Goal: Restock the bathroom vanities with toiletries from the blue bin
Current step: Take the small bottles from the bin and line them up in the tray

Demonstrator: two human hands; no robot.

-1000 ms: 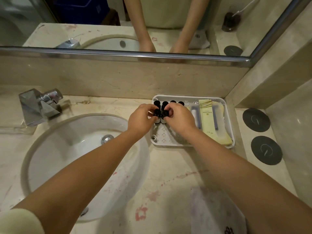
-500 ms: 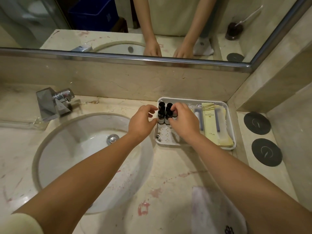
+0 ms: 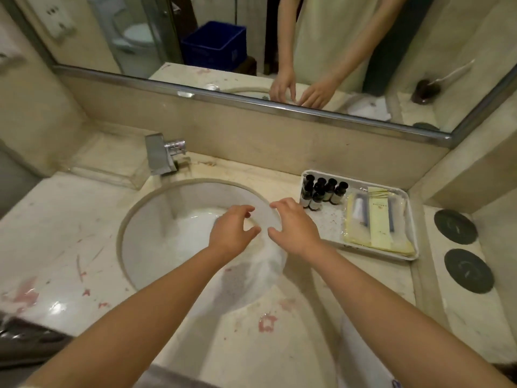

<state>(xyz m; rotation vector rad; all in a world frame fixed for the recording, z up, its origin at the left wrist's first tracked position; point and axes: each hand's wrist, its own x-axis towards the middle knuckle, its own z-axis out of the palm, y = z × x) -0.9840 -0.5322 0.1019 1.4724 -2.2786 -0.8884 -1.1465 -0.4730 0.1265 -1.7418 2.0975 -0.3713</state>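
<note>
1. Hovering above the sink (image 3: 156, 219), the left hand (image 3: 233, 233) and right hand (image 3: 293, 228) sit side by side, not touching.
2. Fingers (image 3: 246, 211) on both hands are loosely curled and spread, holding nothing.
3. Small dark-capped bottles (image 3: 321, 191) stand upright in the back-left corner of the tray (image 3: 330, 233), on the surface (image 3: 251, 345) right of the sink.
4. Flat packets (image 3: 379, 219) lie in the tray's right half.
5. The blue bin (image 3: 214, 46) appears in the mirror.

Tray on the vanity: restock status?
Looks done: small dark-capped bottles stand grouped in the back-left corner of the tray, and wrapped packets lie along its right side. In hand: nothing; left hand and right hand hover empty over the sink, fingers loosely curled. Left: probably little at this vanity; the blue bin shows only in the mirror, contents hidden.
</note>
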